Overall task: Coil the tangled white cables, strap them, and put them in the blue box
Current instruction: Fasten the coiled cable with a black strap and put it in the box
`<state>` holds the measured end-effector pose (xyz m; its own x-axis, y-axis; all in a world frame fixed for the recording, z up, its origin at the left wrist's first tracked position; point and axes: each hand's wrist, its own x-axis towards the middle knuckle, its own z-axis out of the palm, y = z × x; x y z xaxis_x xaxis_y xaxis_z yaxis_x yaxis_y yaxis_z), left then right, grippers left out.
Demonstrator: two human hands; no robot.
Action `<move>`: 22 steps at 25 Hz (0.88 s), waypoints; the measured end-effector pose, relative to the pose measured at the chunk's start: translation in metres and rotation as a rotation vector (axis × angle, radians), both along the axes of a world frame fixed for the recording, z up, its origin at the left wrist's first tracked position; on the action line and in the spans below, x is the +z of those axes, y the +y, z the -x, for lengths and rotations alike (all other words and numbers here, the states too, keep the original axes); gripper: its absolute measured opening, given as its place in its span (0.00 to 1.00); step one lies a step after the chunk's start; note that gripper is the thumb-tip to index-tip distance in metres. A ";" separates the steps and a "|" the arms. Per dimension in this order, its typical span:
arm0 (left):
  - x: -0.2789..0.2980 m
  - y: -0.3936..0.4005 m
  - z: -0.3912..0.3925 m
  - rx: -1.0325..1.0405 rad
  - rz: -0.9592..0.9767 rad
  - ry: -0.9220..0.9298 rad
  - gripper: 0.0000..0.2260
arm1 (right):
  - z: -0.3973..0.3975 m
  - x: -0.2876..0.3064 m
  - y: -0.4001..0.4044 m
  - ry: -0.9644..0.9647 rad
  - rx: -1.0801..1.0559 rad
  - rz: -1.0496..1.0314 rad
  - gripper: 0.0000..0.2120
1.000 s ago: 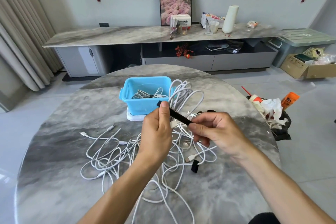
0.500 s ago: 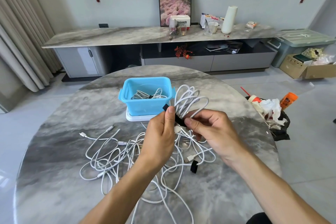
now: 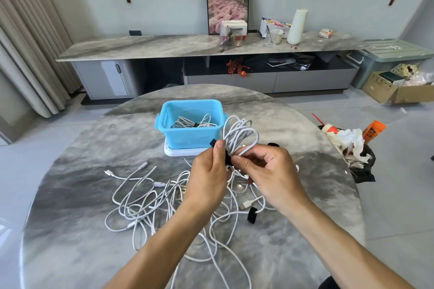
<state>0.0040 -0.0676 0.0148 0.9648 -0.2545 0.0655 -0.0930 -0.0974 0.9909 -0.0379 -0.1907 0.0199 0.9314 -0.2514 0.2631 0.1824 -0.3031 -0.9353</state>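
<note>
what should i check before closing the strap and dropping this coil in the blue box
1. Coiled cable gathered in loops above the hands: ok.
2. Black strap round the coil's waist: ok; fastened: cannot tell.
3. Left hand pinches the strap end: ok.
4. Right hand holds the coil: ok.
5. Blue box open, room beside the bundle inside: ok.
6. Coil free of the tangled cables on the table: cannot tell.

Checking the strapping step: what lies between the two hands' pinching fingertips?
In the head view, the black strap on the coiled white cable sits between the left hand and right hand.
</note>
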 end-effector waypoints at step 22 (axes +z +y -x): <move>0.008 0.013 0.016 -0.190 -0.514 -0.729 0.10 | 0.013 0.009 -0.041 0.606 0.328 -0.487 0.09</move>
<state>-0.0119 -0.0543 0.0225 0.6676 -0.5716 0.4771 -0.7389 -0.4300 0.5188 -0.0510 -0.2321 0.0292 0.9221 0.1010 -0.3736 -0.3850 0.1400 -0.9123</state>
